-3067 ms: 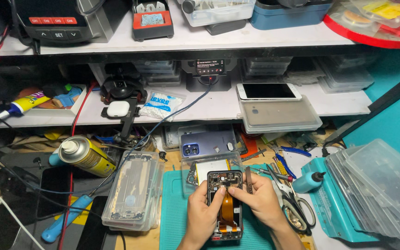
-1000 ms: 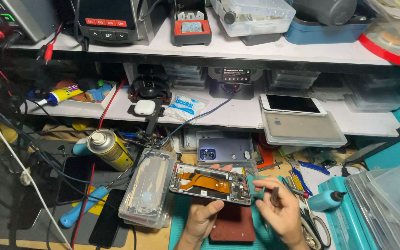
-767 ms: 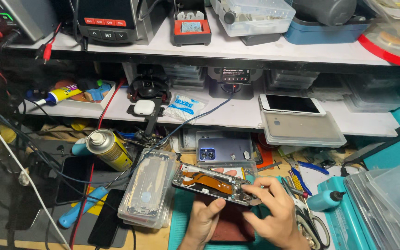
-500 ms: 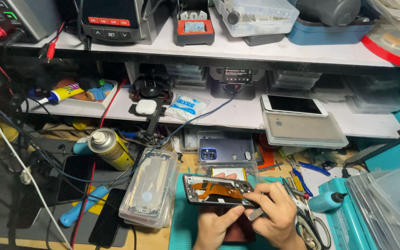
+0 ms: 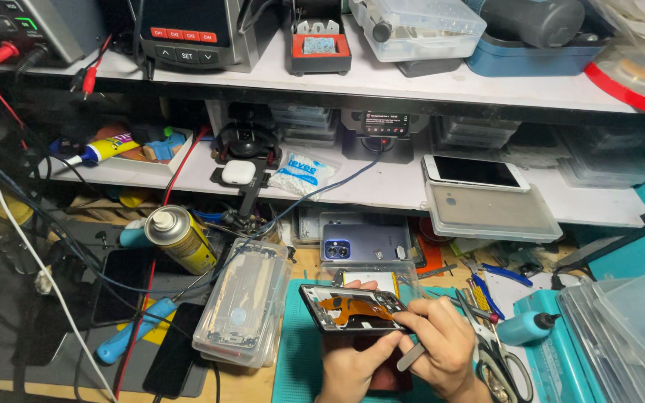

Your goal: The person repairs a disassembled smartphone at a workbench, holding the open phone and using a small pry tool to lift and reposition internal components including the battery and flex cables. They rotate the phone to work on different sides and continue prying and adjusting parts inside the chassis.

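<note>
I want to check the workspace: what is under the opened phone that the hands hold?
Under the opened phone lies the teal mat. The left hand and right hand cover the part directly below, so anything there is hidden.

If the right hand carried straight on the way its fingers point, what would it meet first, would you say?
The right hand points left, so it would probably meet the opened phone it already touches; beyond that lies the clear plastic case, though depth is unclear.

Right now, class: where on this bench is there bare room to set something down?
Only the teal mat strip between the clear case stack and left hand. Crowded elsewhere: scissors beside right hand, spray can, cables.
</note>
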